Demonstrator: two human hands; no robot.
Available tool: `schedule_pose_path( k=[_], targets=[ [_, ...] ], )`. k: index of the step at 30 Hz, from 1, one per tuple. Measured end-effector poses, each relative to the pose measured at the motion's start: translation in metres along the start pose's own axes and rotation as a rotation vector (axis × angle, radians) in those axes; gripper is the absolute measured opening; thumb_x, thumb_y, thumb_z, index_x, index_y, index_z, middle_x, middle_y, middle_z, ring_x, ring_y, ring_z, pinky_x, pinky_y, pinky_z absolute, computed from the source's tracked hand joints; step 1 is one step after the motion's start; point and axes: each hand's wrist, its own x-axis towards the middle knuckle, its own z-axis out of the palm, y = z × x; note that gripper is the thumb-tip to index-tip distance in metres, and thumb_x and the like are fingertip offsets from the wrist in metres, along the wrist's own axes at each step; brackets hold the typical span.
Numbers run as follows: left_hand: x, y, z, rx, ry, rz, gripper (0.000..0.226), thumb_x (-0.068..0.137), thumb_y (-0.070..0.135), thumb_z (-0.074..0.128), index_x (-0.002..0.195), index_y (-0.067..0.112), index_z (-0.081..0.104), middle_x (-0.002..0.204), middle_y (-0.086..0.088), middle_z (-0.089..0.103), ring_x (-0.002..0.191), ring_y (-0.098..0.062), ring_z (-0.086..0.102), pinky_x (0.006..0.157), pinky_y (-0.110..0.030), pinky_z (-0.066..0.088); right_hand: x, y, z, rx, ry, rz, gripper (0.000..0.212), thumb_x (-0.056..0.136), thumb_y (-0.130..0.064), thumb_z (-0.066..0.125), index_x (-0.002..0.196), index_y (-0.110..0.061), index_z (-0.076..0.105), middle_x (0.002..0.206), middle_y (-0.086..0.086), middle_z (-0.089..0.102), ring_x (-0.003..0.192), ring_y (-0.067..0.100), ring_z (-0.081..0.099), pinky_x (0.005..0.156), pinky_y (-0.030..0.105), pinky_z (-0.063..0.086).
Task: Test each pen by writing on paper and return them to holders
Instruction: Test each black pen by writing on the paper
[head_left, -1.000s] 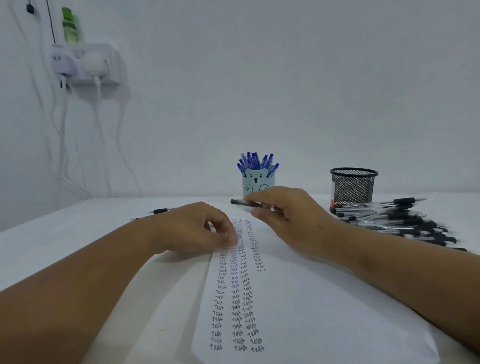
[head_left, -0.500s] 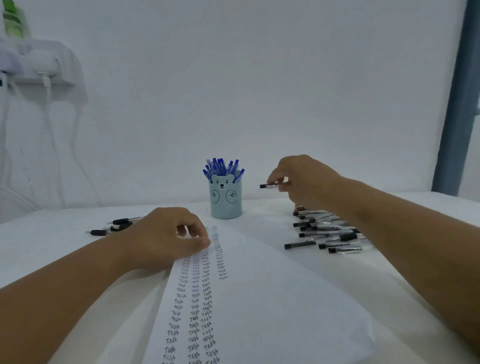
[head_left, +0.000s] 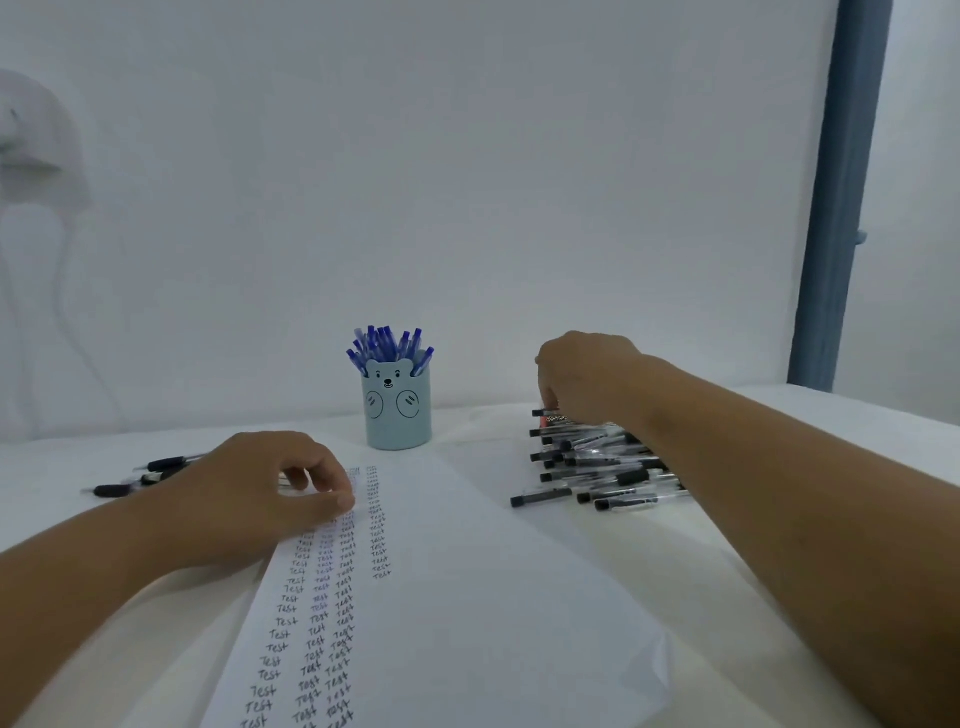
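A white paper sheet (head_left: 467, 623) with columns of the written word "Test" lies in front of me. My left hand (head_left: 270, 493) rests on its top left corner, fingers curled, fingertips pressing it flat. My right hand (head_left: 587, 379) reaches over the far end of a pile of black-capped pens (head_left: 597, 467). Its fingertips point down, pinched on a black pen (head_left: 543, 413) lying on top of the pile. A light blue bear holder (head_left: 397, 415), full of blue pens (head_left: 387, 345), stands behind the paper. My right hand hides the mesh holder.
A few black pens (head_left: 156, 475) lie loose on the white table (head_left: 675, 571), left of my left hand. The wall is close behind the holder. A blue post (head_left: 841, 208) stands at the back right.
My right hand carried the black pen from above the paper to the right and down onto the far end of the pen pile. The view swung right. My left hand stayed on the paper.
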Motion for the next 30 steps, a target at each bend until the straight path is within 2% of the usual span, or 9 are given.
schedule_pose_path(
  k=[2, 3, 6, 12, 17, 20, 26, 28, 30],
  targets=[
    [0.000, 0.000, 0.000, -0.001, 0.001, -0.006, 0.008, 0.084, 0.045, 0.074, 0.090, 0.049, 0.071, 0.099, 0.030, 0.067, 0.094, 0.010, 0.056, 0.076, -0.019, 0.040, -0.001, 0.001, 0.001, -0.016, -0.009, 0.012, 0.036, 0.080, 0.007, 0.049, 0.103, -0.011, 0.071, 0.120, 0.001, 0.069, 0.091, 0.026, 0.070, 0.054, 0.023, 0.036],
    [0.000, 0.000, 0.000, 0.000, 0.003, -0.009, 0.005, 0.084, 0.044, 0.075, 0.089, 0.046, 0.073, 0.098, 0.030, 0.067, 0.093, 0.010, 0.056, 0.076, -0.019, 0.040, -0.003, 0.000, -0.001, -0.026, -0.006, 0.017, 0.029, 0.081, 0.007, 0.049, 0.098, -0.007, 0.067, 0.105, 0.002, 0.069, 0.079, 0.025, 0.067, 0.053, 0.023, 0.035],
    [0.000, 0.001, 0.000, -0.002, 0.010, -0.013, 0.003, 0.085, 0.043, 0.075, 0.087, 0.043, 0.074, 0.097, 0.030, 0.067, 0.092, 0.009, 0.057, 0.075, -0.017, 0.039, -0.008, -0.003, -0.004, -0.048, 0.027, 0.040, 0.021, 0.081, 0.008, 0.049, 0.086, -0.012, 0.056, 0.080, 0.002, 0.051, 0.055, 0.018, 0.041, 0.051, 0.022, 0.031],
    [-0.001, 0.003, -0.002, 0.004, -0.003, -0.023, 0.010, 0.084, 0.048, 0.074, 0.090, 0.053, 0.069, 0.099, 0.032, 0.067, 0.095, 0.012, 0.055, 0.079, -0.020, 0.041, -0.011, -0.006, -0.005, -0.070, 0.048, 0.074, 0.028, 0.085, 0.006, 0.050, 0.103, -0.010, 0.065, 0.079, 0.000, 0.053, 0.055, 0.015, 0.041, 0.050, 0.023, 0.031],
    [-0.002, 0.003, -0.002, 0.002, -0.004, -0.020, 0.011, 0.084, 0.048, 0.074, 0.092, 0.054, 0.068, 0.100, 0.033, 0.066, 0.096, 0.012, 0.055, 0.080, -0.020, 0.042, -0.013, -0.010, -0.010, -0.084, 0.073, 0.083, 0.011, 0.091, -0.003, 0.054, 0.085, -0.011, 0.057, 0.071, 0.000, 0.048, 0.055, 0.016, 0.041, 0.056, 0.025, 0.035],
    [-0.002, 0.004, -0.002, 0.005, -0.003, -0.021, 0.012, 0.085, 0.046, 0.074, 0.090, 0.055, 0.068, 0.099, 0.034, 0.066, 0.095, 0.012, 0.055, 0.078, -0.019, 0.041, -0.016, -0.018, -0.014, -0.083, 0.078, 0.076, 0.024, 0.085, 0.002, 0.056, 0.068, -0.011, 0.045, 0.067, 0.002, 0.045, 0.053, 0.017, 0.040, 0.057, 0.026, 0.036],
    [-0.001, 0.003, -0.003, -0.011, -0.010, -0.022, 0.008, 0.085, 0.043, 0.075, 0.089, 0.049, 0.072, 0.096, 0.030, 0.068, 0.094, 0.007, 0.058, 0.085, -0.022, 0.045, -0.023, -0.035, -0.024, -0.070, 0.146, 0.046, 0.029, 0.076, 0.011, 0.053, 0.064, -0.011, 0.039, 0.064, 0.003, 0.041, 0.051, 0.018, 0.037, 0.050, 0.024, 0.028],
    [-0.001, 0.003, -0.003, -0.022, -0.005, -0.031, 0.002, 0.085, 0.041, 0.076, 0.087, 0.041, 0.075, 0.094, 0.028, 0.069, 0.094, 0.005, 0.060, 0.083, -0.021, 0.045, -0.025, -0.044, -0.023, -0.019, 0.212, 0.004, 0.020, 0.082, 0.002, 0.056, 0.070, -0.012, 0.051, 0.070, 0.003, 0.049, 0.057, 0.021, 0.046, 0.053, 0.025, 0.034],
    [0.001, 0.004, -0.002, -0.029, -0.001, -0.032, 0.003, 0.084, 0.040, 0.078, 0.084, 0.037, 0.076, 0.092, 0.027, 0.070, 0.090, 0.004, 0.060, 0.080, -0.021, 0.045, -0.028, -0.057, -0.018, 0.079, 0.263, -0.080, 0.009, 0.091, -0.015, 0.057, 0.091, -0.016, 0.066, 0.088, 0.003, 0.061, 0.074, 0.025, 0.059, 0.063, 0.029, 0.042]
  ],
)
